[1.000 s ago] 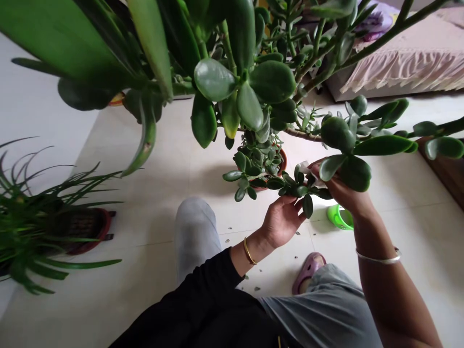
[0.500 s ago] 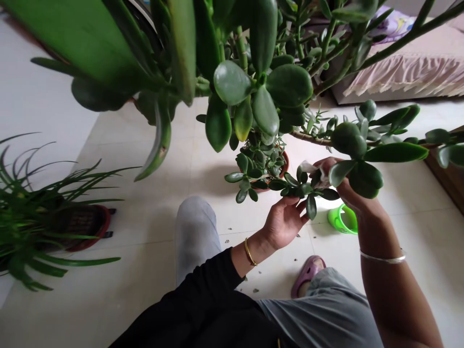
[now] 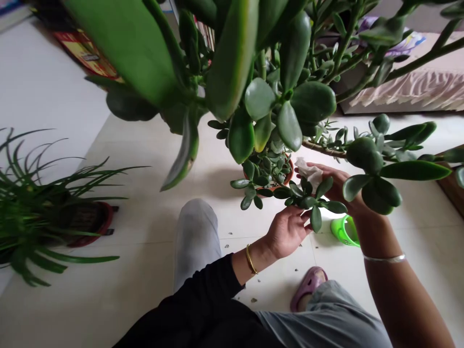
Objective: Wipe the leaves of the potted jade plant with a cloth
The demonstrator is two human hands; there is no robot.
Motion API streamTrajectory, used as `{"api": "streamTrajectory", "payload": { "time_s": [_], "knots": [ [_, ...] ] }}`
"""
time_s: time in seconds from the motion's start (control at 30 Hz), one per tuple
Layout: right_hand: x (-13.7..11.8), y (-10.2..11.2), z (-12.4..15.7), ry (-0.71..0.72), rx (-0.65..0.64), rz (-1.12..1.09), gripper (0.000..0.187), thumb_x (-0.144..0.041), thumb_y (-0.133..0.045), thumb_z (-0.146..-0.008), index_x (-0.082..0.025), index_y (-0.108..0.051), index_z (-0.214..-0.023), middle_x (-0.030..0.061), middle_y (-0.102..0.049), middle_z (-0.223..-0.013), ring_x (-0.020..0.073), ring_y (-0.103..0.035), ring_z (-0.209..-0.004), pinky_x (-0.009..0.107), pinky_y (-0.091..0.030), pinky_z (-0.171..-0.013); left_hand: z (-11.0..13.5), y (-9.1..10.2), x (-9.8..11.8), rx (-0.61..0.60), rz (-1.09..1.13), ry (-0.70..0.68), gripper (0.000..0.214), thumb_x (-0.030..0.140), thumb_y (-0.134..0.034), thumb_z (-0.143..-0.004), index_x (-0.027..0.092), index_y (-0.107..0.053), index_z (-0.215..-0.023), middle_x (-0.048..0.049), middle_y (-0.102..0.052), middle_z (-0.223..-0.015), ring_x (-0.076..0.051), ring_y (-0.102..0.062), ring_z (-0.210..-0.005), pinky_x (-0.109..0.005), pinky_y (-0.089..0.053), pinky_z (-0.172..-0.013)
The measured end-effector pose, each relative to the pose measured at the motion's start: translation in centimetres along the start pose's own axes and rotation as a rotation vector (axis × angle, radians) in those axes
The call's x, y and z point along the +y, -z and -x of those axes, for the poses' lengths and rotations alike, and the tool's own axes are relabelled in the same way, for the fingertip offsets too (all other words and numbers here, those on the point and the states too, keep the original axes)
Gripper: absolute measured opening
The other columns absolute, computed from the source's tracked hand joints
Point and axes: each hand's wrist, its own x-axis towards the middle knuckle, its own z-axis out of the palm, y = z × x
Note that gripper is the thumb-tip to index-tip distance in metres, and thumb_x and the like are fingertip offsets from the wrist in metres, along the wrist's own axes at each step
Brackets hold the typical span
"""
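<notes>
Big jade plant (image 3: pixel 290 106) fills the top of the view, with a leafy sprig (image 3: pixel 286 192) hanging low off it. Right hand (image 3: pixel 339 186) is just behind that sprig, apparently gripping a crumpled white tissue (image 3: pixel 308 171), though leaves partly block the view. Left hand (image 3: pixel 288 232) is open just below the sprig, and a small green plastic container (image 3: pixel 344 232) sits under the sprig on the tile floor (image 3: pixel 108 299).

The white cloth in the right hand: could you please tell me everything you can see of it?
The white cloth is a soft, crumpled wad, though it could be tissue. It is bunched against the fingers of the right hand, held up above the floor, and its lower edge meets small jade leaves.
</notes>
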Motion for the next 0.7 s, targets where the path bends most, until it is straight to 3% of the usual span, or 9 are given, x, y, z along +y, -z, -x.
{"api": "streamTrajectory", "payload": {
  "time_s": [0.1, 0.2, 0.3, 0.43, 0.57, 0.7],
  "knots": [
    [0.2, 0.1, -0.4, -0.018, 0.022, -0.039, 0.052, -0.047, -0.082, -0.082, -0.032, -0.074, -0.131, 0.0050, -0.076, -0.132, 0.0244, -0.076, -0.107, 0.036, -0.067, -0.083, 0.0, 0.1, 0.0, -0.009, -0.008, 0.010, 0.025, 0.015, -0.087, -0.059, 0.015, -0.070, -0.078, 0.0003, -0.069, -0.084, -0.012, -0.057, -0.078, -0.028, -0.041, -0.073],
    [0.0, -0.3, -0.7, -0.039, -0.059, -0.079, 0.053, -0.042, -0.089, -0.076, -0.032, -0.076, -0.126, 0.0047, -0.080, -0.124, 0.0244, -0.077, -0.103, 0.035, -0.067, -0.083, 0.0, 0.2, 0.1, -0.022, -0.018, 0.020, 0.027, 0.017, -0.089, -0.057, 0.015, -0.068, -0.075, 0.0009, -0.068, -0.080, -0.012, -0.055, -0.075, -0.028, -0.040, -0.072],
    [-0.2, -0.6, -0.8, -0.020, -0.203, -0.074, 0.061, -0.041, -0.098, -0.065, -0.029, -0.079, -0.122, 0.0058, -0.082, -0.113, 0.0220, -0.077, -0.087, 0.031, -0.065, -0.072, 0.0, 0.2, 0.2, -0.022, -0.025, 0.023, 0.027, 0.017, -0.089, -0.058, 0.016, -0.068, -0.076, 0.0004, -0.069, -0.081, -0.013, -0.057, -0.078, -0.029, -0.040, -0.073],
    [-0.1, -0.6, -1.4, -0.019, -0.283, -0.088, 0.056, -0.044, -0.098, -0.064, -0.024, -0.079, -0.113, 0.0074, -0.081, -0.105, 0.0161, -0.071, -0.068, 0.026, -0.059, -0.054, 0.1, 0.1, 0.3, -0.015, -0.026, 0.026, 0.028, 0.017, -0.088, -0.060, 0.016, -0.071, -0.082, -0.0015, -0.071, -0.087, -0.016, -0.061, -0.085, -0.030, -0.042, -0.075],
    [0.1, -0.4, -2.3, -0.058, -0.325, -0.091, 0.047, -0.039, -0.099, -0.059, -0.020, -0.079, -0.097, 0.0071, -0.079, -0.089, 0.0168, -0.068, -0.060, 0.028, -0.056, -0.047, 0.1, 0.4, 0.3, -0.001, -0.016, 0.020, 0.023, 0.015, -0.087, -0.063, 0.016, -0.070, -0.078, -0.0019, -0.072, -0.088, -0.015, -0.062, -0.084, -0.029, -0.042, -0.076],
    [-0.1, -0.6, -2.6, -0.038, -0.331, -0.095, 0.050, -0.052, -0.099, -0.055, -0.018, -0.078, -0.084, 0.0076, -0.078, -0.079, 0.0206, -0.070, -0.061, 0.035, -0.061, -0.054, 0.0, 0.5, 0.4, -0.025, -0.032, 0.005, 0.024, 0.017, -0.086, -0.064, 0.016, -0.073, -0.084, -0.0025, -0.073, -0.090, -0.019, -0.066, -0.092, -0.030, -0.043, -0.080]
  ]
}}
